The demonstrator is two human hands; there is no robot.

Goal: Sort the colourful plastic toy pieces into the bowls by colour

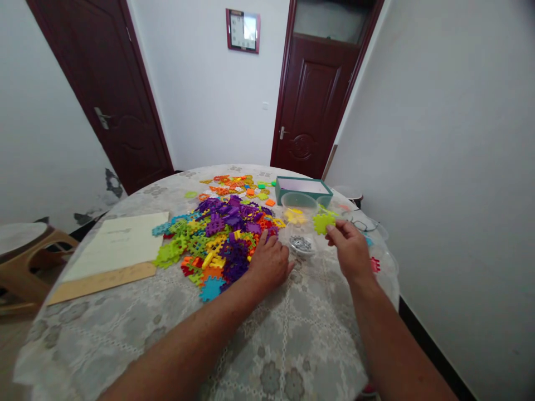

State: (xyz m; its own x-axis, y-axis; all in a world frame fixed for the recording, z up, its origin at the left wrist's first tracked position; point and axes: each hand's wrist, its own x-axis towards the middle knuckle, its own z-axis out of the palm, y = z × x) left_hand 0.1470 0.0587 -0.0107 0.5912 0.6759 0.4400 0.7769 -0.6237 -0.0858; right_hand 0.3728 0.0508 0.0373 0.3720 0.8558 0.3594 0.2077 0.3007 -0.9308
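Note:
A lime-green toy gear (323, 224) is pinched between the thumb and fingers of my right hand (348, 248), held up over the clear tubs. My left hand (271, 257) lies palm down at the right edge of a large pile of plastic gears (234, 223) in purple, yellow, green, blue, orange and red. Its fingertips touch the pieces and its thumb sticks out to the side; nothing shows in its grasp. Just right of that hand sits a clear bowl of grey gears (301, 244). Behind it, yellow gears (295, 216) lie in a clear tub.
A green-rimmed box (304, 187) stands at the back right. Orange and yellow pieces (238, 186) spread behind the pile. At left lie an open book or paper (121, 239) and a wooden ruler (104, 282). Glasses (364, 224) and a red gear (375, 264) are beyond my right hand.

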